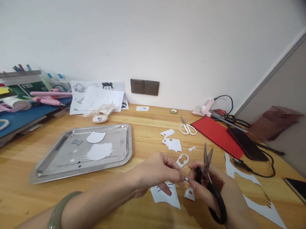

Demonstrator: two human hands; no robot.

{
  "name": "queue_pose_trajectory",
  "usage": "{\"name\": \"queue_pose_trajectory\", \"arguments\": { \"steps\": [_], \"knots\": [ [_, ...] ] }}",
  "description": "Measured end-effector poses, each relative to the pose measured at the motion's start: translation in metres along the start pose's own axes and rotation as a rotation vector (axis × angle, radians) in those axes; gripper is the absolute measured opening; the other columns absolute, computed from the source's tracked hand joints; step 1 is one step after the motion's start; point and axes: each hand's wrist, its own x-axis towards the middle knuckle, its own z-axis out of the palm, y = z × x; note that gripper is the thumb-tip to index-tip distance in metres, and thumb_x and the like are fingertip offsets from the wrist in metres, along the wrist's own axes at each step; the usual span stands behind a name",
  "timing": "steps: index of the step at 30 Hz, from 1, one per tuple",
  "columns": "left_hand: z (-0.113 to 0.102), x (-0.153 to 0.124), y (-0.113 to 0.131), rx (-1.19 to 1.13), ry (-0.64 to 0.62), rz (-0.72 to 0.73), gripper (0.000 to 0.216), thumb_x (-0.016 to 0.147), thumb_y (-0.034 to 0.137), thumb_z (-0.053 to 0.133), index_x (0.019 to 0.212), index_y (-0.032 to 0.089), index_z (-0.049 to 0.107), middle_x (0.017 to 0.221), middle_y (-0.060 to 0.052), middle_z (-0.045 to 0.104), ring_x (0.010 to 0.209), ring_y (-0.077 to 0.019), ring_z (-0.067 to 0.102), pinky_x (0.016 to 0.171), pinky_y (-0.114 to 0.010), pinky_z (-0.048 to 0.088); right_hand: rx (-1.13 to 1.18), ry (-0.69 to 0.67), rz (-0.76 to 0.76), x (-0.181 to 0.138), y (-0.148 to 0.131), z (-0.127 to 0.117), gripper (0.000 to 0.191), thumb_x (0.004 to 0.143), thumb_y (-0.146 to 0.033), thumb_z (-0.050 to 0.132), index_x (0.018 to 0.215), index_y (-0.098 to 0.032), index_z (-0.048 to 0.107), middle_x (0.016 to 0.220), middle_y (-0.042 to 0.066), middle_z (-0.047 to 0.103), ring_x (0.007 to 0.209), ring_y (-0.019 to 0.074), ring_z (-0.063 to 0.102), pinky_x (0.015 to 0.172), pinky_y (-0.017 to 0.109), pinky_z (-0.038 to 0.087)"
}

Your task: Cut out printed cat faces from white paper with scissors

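My left hand [160,169] is closed in a pinch on a tiny white paper piece [186,179]. The fingertips of my right hand [223,186] meet it from the other side. Looped on my right hand are black-handled scissors [217,201], blades pointing up and slightly apart, away from the piece. Below my left fingers lies a paper sheet with drawn black lines [168,196], partly covered. A scrap with a hole [189,194] and a cut paper ring [182,160] rest close by. The metal tray [63,154] at the left holds paper cutouts, including a cat-head shape [95,137].
White-handled scissors [187,128], a tape roll [173,111] and a red sheet [216,133] lie farther back. A pink glue gun [206,108] and a black phone [247,144] with cables are at right. Printed drawings [102,98] lean on the wall. Large paper offcuts [264,211] lie right.
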Motion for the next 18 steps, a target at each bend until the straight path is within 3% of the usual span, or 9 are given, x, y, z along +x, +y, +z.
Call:
{"name": "queue_pose_trajectory", "arguments": {
  "steps": [7,18],
  "knots": [
    [0.0021,-0.0022,0.0010,0.034,-0.024,0.006,0.010,0.061,0.018,0.056,0.066,0.015,0.065,0.061,0.001,0.057,0.057,-0.0081,0.051,0.043,-0.015,0.041,-0.054,-0.029,-0.052,-0.0038,-0.0006,0.0022,0.010,0.062,-0.022,0.054,0.072,-0.020,0.054,0.054,-0.002,0.058,0.046,0.0137,0.055,0.047,0.023,0.047],
    [0.0059,-0.0019,0.0016,0.007,0.020,-0.023,0.008,0.058,0.019,0.061,0.064,0.015,0.064,0.064,0.001,0.058,0.058,-0.0086,0.051,0.043,-0.016,0.042,-0.086,0.058,-0.008,-0.0021,-0.0008,0.0043,0.009,0.059,-0.023,0.053,0.067,-0.020,0.056,0.048,-0.004,0.052,0.040,0.0118,0.050,0.041,0.021,0.043]
  ]
}}
